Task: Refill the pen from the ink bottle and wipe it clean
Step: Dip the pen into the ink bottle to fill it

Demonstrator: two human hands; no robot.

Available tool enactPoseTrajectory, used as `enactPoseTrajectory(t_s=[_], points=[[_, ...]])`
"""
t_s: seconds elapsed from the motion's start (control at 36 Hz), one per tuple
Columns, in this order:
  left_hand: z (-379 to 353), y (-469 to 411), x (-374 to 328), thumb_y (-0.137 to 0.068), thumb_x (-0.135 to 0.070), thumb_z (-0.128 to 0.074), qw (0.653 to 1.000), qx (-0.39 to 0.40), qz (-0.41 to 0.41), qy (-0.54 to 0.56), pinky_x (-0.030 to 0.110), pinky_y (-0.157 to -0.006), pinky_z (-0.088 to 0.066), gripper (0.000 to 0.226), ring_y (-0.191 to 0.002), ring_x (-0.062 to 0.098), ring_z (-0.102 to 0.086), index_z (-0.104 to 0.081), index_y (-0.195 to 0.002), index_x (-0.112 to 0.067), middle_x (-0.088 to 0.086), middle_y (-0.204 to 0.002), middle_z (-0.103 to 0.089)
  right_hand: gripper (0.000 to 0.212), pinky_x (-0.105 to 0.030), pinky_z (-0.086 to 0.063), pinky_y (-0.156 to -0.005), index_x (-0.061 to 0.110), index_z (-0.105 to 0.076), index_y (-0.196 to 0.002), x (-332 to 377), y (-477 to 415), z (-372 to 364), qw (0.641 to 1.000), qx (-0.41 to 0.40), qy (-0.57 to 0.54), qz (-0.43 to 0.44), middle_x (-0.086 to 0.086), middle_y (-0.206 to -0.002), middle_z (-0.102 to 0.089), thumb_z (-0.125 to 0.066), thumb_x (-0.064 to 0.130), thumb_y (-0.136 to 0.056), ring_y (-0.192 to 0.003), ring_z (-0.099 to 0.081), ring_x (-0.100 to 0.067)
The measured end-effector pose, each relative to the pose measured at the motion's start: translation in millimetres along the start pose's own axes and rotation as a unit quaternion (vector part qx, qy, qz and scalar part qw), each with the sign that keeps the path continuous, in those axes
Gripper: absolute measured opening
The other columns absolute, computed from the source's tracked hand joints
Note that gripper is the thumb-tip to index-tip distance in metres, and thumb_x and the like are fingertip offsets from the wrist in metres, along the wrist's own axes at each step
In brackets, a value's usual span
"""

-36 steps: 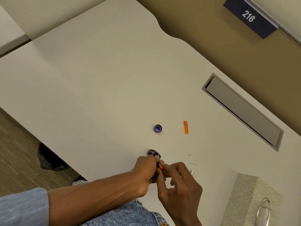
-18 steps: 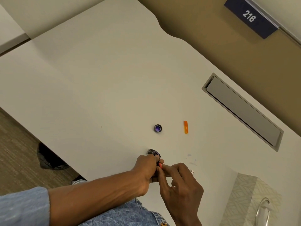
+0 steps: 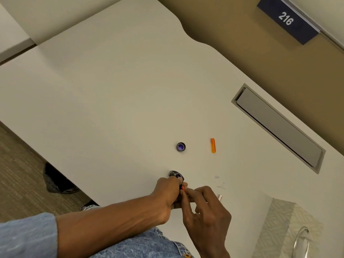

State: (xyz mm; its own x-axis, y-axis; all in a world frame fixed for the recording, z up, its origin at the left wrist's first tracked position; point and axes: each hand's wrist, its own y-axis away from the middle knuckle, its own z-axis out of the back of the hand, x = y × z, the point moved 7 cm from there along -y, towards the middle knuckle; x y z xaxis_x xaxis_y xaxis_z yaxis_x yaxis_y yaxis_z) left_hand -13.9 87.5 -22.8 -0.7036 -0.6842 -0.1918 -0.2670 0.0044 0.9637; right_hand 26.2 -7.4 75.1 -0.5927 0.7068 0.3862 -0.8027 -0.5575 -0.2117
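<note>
— Reading from the left: what is your left hand point(image 3: 167, 192) doing?

— My left grip is closed around the ink bottle point(image 3: 176, 176), which stands on the desk point(image 3: 111, 90) near its front edge. Only the dark shoulder and the open mouth of the bottle show above my knuckles.

— And the bottle cap point(image 3: 181, 146)?

— It lies open side up, purple inside, farther from me than the bottle and well apart from it.

— Where is the pen?

— The pen point(image 3: 183, 187) shows as a thin red-orange piece, its tip pointing at the bottle mouth. It sits between the two hands. My right hand point(image 3: 206, 207) pinches it between thumb and forefinger; the remaining fingers are curled loosely. Most of the barrel is hidden by both hands.

— What lies to the right of that?

— An orange pen cap point(image 3: 213, 145) lies on the desk beside the bottle cap, not touching it. Faint ink smudges point(image 3: 217, 177) mark the surface just right of the bottle. A patterned tissue box point(image 3: 286, 229) sits at the near right corner.
</note>
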Motion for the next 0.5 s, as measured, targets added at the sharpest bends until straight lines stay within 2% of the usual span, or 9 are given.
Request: enactPoseTrajectory(t_s=[0.11,0.19,0.31,0.42,0.5], points=[[-0.9,-2.3,0.5,-0.109,-0.017,-0.053,1.0,0.001,-0.005,-0.001,0.058,-0.097,-0.062,0.029,-0.086,0.034,-0.073,-0.075,-0.114,0.001,0.019,-0.097,-0.075,0.006,-0.021,-0.038,-0.045,0.026,-0.084,-0.092,-1.0,-1.1,0.9,1.0,-0.001,0.0,0.001,0.009,-0.077,-0.068,-0.083,0.031,-0.089,-0.054,-0.052,-0.008],[-0.9,-2.9,0.7,-0.108,-0.019,-0.054,1.0,-0.002,-0.004,-0.005,0.058,-0.093,-0.064,0.028,-0.101,0.04,-0.077,-0.073,-0.119,-0.002,0.026,-0.114,-0.078,0.014,-0.025,-0.041,-0.042,0.025,-0.084,-0.099,-1.2,-0.4,0.2,1.0,-0.001,-0.002,0.001,0.009,-0.079,-0.069,-0.085,0.026,-0.085,-0.054,-0.052,-0.008],[-0.2,-1.4,1.4,-0.108,-0.017,-0.053,1.0,0.0,-0.002,0.003,0.057,-0.091,-0.065,0.027,-0.106,0.044,-0.077,-0.073,-0.117,-0.001,0.028,-0.117,-0.077,0.018,-0.027,-0.042,-0.041,0.025,-0.083,-0.102,-0.5,-0.2,-1.4,1.0,0.002,-0.005,0.001,0.01,-0.082,-0.068,-0.084,0.021,-0.084,-0.056,-0.052,-0.007],[0.0,-1.1,1.5,-0.108,-0.014,-0.051,1.0,0.001,-0.003,0.007,0.056,-0.092,-0.065,0.028,-0.09,0.035,-0.076,-0.075,-0.111,0.0,0.026,-0.117,-0.078,0.013,-0.027,-0.043,-0.042,0.025,-0.084,-0.097,-0.1,0.3,-2.3,1.0,0.005,-0.004,0.003,0.01,-0.081,-0.07,-0.083,0.021,-0.085,-0.056,-0.055,-0.008],[0.3,-1.0,1.4,-0.109,-0.016,-0.052,1.0,-0.005,0.001,0.005,0.056,-0.096,-0.063,0.03,-0.089,0.033,-0.073,-0.076,-0.113,0.0,0.026,-0.116,-0.078,0.01,-0.027,-0.043,-0.042,0.024,-0.083,-0.095,-0.4,0.3,-3.8,1.0,0.008,0.003,0.002,0.008,-0.081,-0.07,-0.084,0.021,-0.086,-0.055,-0.056,-0.009]])
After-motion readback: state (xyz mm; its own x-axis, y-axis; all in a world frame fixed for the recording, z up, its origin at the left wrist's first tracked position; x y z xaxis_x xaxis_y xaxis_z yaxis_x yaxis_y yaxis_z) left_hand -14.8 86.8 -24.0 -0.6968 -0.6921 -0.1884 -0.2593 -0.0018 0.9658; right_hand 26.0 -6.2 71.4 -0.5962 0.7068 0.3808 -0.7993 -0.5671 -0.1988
